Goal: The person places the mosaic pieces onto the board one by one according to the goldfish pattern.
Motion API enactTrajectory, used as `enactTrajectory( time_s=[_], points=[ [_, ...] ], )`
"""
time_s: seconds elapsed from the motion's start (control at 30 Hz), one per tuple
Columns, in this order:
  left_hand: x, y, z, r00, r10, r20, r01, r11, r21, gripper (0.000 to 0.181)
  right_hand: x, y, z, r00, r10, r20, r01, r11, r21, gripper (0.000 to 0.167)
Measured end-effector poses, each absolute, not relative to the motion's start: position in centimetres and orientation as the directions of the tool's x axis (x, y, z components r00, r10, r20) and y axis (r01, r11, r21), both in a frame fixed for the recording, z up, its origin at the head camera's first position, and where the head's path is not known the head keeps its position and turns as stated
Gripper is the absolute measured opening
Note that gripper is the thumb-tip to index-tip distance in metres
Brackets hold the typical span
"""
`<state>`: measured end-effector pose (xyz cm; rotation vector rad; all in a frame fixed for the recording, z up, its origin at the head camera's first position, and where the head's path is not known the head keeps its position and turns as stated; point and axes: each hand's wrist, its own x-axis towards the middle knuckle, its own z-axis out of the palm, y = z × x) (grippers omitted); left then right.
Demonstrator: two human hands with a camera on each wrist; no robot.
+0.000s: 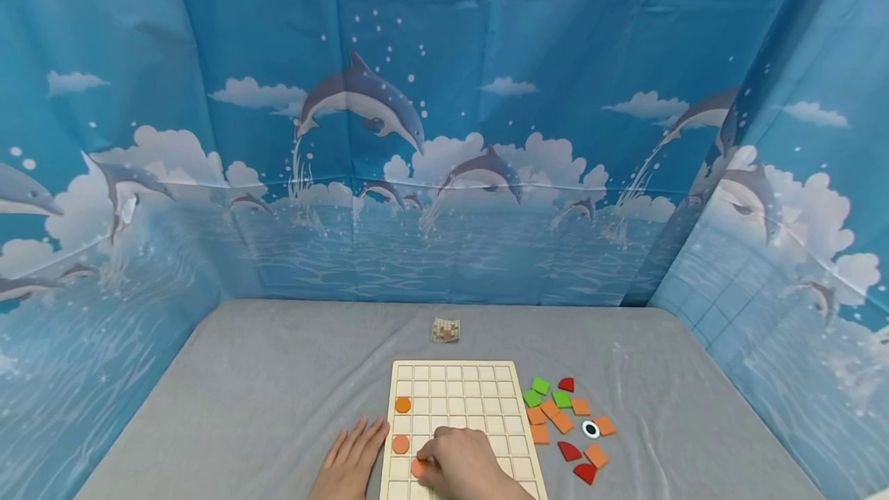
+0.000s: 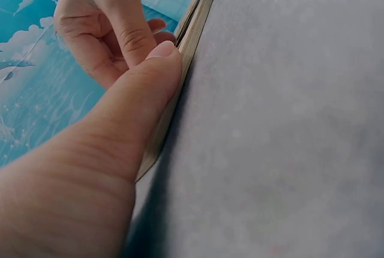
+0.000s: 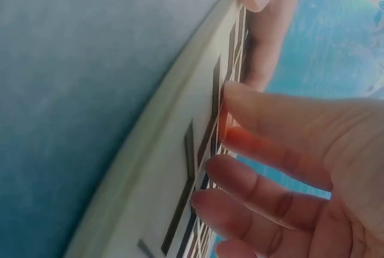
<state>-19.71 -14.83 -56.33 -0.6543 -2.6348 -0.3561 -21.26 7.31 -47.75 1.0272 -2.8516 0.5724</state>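
A pale wooden grid board lies on the grey cloth. My left hand rests beside its left edge with straight fingers; in the left wrist view the thumb of that hand touches the board's side. Over the lower left cells, my right hand pinches an orange disc between thumb and index finger. The right wrist view shows the disc tilted at the board, while the other fingers of this hand are bent. Two more orange discs lie in the left column.
Right of the board lie several orange squares, green squares, red quarter-circle pieces and a white ring with a black centre. A small patterned card sits beyond the board. A dolphin-print curtain surrounds the grey surface.
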Motion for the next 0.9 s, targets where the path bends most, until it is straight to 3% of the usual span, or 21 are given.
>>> enactTrajectory(
  time_s=[0.2,0.33,0.53,0.67,0.9],
  points=[
    [-19.6,-14.7,-55.7,-0.854,0.384,0.352,0.467,0.863,0.192,0.102,-21.4,8.1,-47.8,-0.790,-0.608,0.079,-0.577,0.695,-0.428,0.029],
    [-19.5,-14.5,-55.5,-0.864,0.385,0.325,0.463,0.861,0.212,0.102,-21.8,9.6,-47.6,-0.800,-0.599,0.027,-0.520,0.672,-0.527,0.030],
    [-19.6,-14.7,-55.9,-0.833,0.386,0.396,0.484,0.855,0.185,0.101,-23.7,13.5,-47.4,-0.820,-0.563,0.102,-0.482,0.585,-0.653,0.018],
    [-19.7,-14.8,-56.1,-0.813,0.393,0.430,0.498,0.852,0.161,0.102,-25.5,16.7,-47.4,-0.852,-0.511,0.109,-0.423,0.553,-0.718,0.019],
    [-19.8,-14.7,-56.2,-0.816,0.400,0.418,0.496,0.855,0.150,0.105,-28.3,21.3,-47.6,-0.940,-0.298,0.166,-0.323,0.623,-0.712,0.017]
  ],
)
